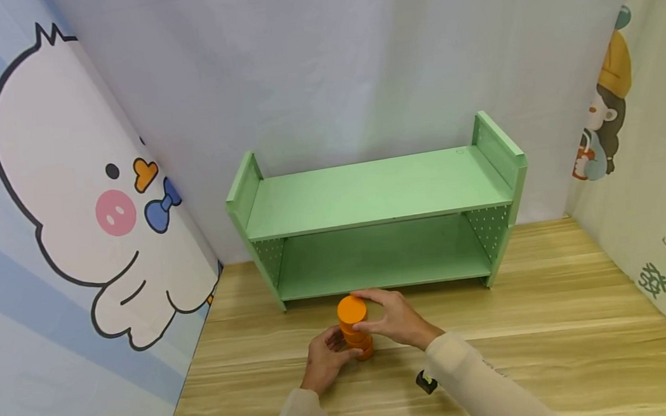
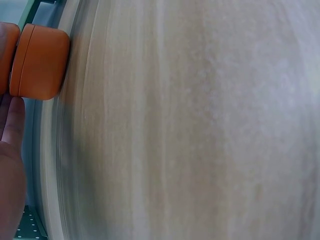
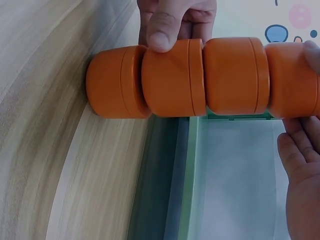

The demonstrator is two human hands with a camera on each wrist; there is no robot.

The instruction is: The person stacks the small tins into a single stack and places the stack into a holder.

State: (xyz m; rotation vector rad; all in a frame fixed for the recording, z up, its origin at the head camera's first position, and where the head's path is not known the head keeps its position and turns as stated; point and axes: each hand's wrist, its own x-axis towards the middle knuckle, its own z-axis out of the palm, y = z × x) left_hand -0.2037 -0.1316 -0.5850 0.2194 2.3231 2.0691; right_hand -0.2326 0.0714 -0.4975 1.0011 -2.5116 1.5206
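A stack of 4 orange jars point(image 3: 230, 76) stands on the wooden table point(image 1: 557, 309), in front of the green shelf point(image 1: 378, 192). The right hand point(image 1: 398, 318) pinches the top jar point(image 1: 352, 310); the left hand point(image 1: 325, 361) grips the 2nd jar from the bottom point(image 3: 170, 85). The shelf stands between the stack and a pale curtain point(image 1: 347, 67), a printed bird point(image 1: 67, 173) to its left.
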